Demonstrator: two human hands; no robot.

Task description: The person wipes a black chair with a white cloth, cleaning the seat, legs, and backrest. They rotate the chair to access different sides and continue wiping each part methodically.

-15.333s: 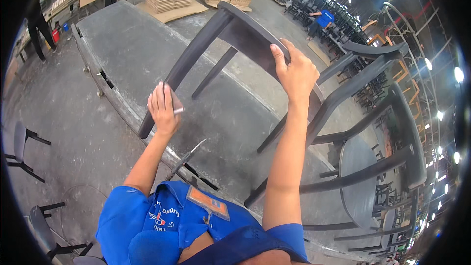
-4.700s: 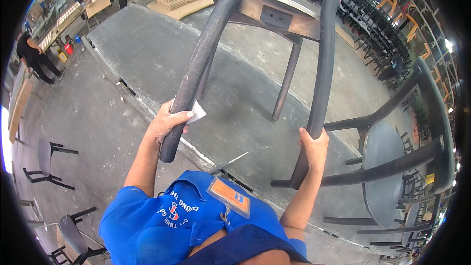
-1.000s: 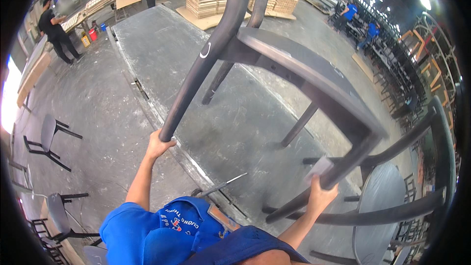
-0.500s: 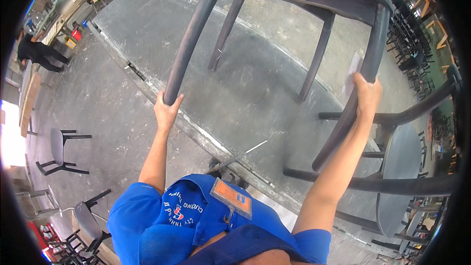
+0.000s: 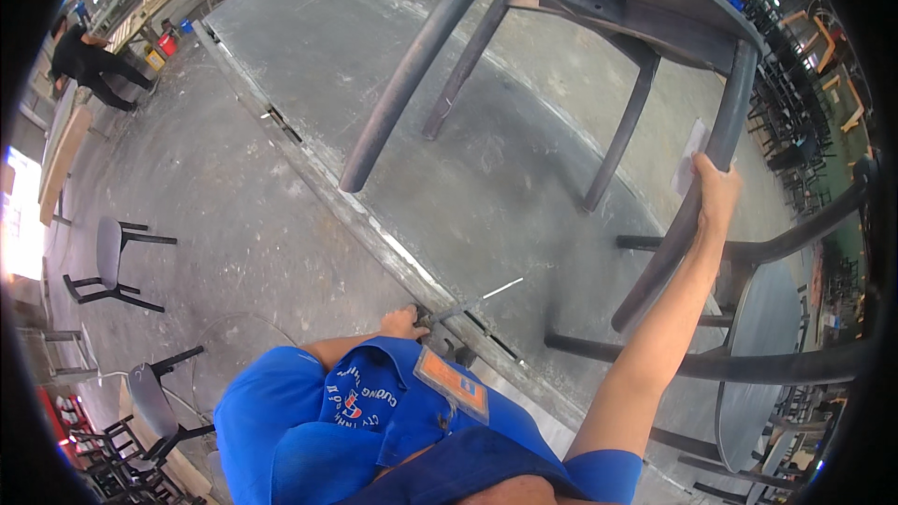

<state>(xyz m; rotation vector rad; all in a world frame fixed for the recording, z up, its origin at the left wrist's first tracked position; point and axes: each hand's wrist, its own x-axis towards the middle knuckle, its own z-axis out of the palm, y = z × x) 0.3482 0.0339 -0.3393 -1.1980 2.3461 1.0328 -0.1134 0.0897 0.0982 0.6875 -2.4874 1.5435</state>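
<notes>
— What's your right hand (image 5: pixel 716 194) on?
— Clenched round a leg of the dark chair (image 5: pixel 599 9), tilted above the grey table (image 5: pixel 309 47).
— Your left hand (image 5: pixel 404 323)?
— At the table's edge; grip unclear.

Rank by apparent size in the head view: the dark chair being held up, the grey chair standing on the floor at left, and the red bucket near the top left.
1. Held dark chair, by far the largest, though it is nearest the camera.
2. Grey chair on the floor.
3. Red bucket, smallest and farthest away.
The right hand grips a leg of the held chair.
</notes>
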